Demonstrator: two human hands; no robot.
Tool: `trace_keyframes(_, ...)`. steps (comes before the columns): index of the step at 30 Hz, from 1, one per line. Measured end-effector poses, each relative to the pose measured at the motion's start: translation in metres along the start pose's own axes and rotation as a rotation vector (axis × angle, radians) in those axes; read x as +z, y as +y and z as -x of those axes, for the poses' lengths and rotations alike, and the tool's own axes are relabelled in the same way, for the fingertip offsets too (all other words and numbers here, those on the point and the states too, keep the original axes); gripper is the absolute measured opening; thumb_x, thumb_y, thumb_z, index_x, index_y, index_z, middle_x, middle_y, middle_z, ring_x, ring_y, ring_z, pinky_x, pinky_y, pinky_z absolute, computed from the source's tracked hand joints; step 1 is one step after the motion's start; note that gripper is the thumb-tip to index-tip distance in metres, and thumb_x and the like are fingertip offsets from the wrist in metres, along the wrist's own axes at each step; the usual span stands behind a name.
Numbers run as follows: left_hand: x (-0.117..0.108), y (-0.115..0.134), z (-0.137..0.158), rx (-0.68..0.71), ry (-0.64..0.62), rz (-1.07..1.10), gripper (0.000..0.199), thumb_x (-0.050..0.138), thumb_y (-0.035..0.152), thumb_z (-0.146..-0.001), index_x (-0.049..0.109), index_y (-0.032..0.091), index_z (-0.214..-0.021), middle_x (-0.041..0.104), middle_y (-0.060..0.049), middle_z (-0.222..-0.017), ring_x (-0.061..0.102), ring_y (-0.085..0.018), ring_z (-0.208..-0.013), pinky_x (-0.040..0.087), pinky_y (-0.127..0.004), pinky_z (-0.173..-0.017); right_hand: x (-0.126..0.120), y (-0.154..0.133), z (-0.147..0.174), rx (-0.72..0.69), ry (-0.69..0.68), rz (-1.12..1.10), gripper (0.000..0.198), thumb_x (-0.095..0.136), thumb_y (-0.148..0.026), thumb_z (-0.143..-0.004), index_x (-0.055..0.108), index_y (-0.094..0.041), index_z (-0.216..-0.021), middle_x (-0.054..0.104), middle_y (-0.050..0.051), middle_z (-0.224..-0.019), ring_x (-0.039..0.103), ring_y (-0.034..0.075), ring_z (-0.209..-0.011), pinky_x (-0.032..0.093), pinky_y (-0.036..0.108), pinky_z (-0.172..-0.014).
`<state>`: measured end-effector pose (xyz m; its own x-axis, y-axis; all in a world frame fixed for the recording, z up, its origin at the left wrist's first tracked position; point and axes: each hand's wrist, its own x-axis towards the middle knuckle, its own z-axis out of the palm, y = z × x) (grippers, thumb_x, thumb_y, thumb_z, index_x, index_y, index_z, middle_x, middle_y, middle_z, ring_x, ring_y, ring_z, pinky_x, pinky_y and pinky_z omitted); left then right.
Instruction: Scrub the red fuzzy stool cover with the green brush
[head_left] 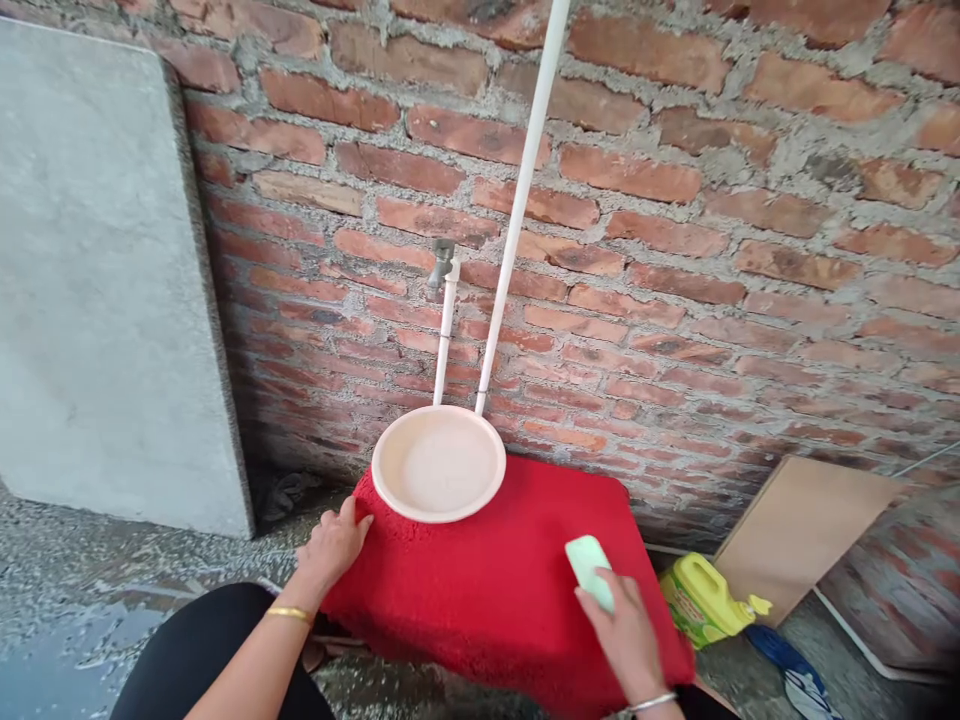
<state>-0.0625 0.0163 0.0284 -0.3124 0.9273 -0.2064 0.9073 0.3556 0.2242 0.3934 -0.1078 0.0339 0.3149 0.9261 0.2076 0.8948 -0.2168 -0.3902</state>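
Well — pale green bar [586, 562] in right fingers [627, 598].

The cloth [517, 560] is solid red, the block [585, 558] pale mint green, the basin [442, 470] creamy peach. Bricks [630, 175] run orange-red to brown, patterned by grey mortar [787, 165]. The pipe [523, 190] is white, the tap [441, 265] grey, the slab [112, 280] mottled grey, the board [802, 525] tan, the jug [701, 590] yellow with a green label, the trousers [199, 645] black.

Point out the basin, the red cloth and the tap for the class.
Basin [391, 463], head view: inner left wall.
Red cloth [499, 590], head view: flat upper surface.
Tap [441, 266], head view: its grey body.
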Motion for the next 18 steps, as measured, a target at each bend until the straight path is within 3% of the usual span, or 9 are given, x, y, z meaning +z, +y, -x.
trace_keyframes(4, 0.012, 0.006, -0.004, -0.107, 0.046, 0.139, 0.061, 0.019, 0.056, -0.099, 0.035, 0.025, -0.148, 0.056, -0.019, -0.124, 0.06, -0.038, -0.114, 0.047, -0.055, -0.089, 0.043, -0.081, 0.023, -0.301, -0.158, 0.008, 0.039, 0.057, -0.043, -0.088, 0.065, -0.033, -0.124, 0.06, 0.007, -0.127, 0.06, 0.025, -0.114, 0.046, 0.036, -0.101)
trace_keyframes(8, 0.019, 0.008, -0.004, -0.103, 0.108, 0.112, 0.064, 0.015, 0.059, -0.098, 0.033, 0.023, -0.149, 0.058, -0.018, -0.118, 0.062, -0.037, -0.11, 0.045, -0.054, -0.091, 0.043, -0.102, 0.024, -0.333, -0.223, 0.089, 0.042, 0.06, -0.039, -0.088, 0.062, -0.036, -0.131, 0.061, 0.006, -0.123, 0.06, 0.026, -0.111, 0.046, 0.038, -0.102)
trace_keyframes(12, 0.02, 0.009, -0.004, -0.098, 0.1, 0.074, 0.065, 0.014, 0.06, -0.098, 0.033, 0.023, -0.148, 0.058, -0.017, -0.117, 0.062, -0.037, -0.11, 0.045, -0.053, -0.093, 0.017, -0.061, 0.007, -0.219, -0.186, 0.207, 0.041, 0.051, -0.042, -0.093, 0.063, -0.031, -0.131, 0.063, 0.008, -0.111, 0.061, 0.026, -0.103, 0.047, 0.037, -0.098)
trace_keyframes(18, 0.025, 0.009, -0.005, -0.083, 0.124, 0.024, 0.064, 0.02, 0.06, -0.098, 0.033, 0.022, -0.148, 0.058, -0.016, -0.116, 0.063, -0.036, -0.107, 0.046, -0.052, -0.092, -0.026, 0.052, -0.001, 0.071, -0.059, 0.374, 0.045, 0.044, -0.047, -0.094, 0.062, -0.026, -0.129, 0.066, 0.01, -0.105, 0.064, 0.027, -0.096, 0.049, 0.04, -0.093)
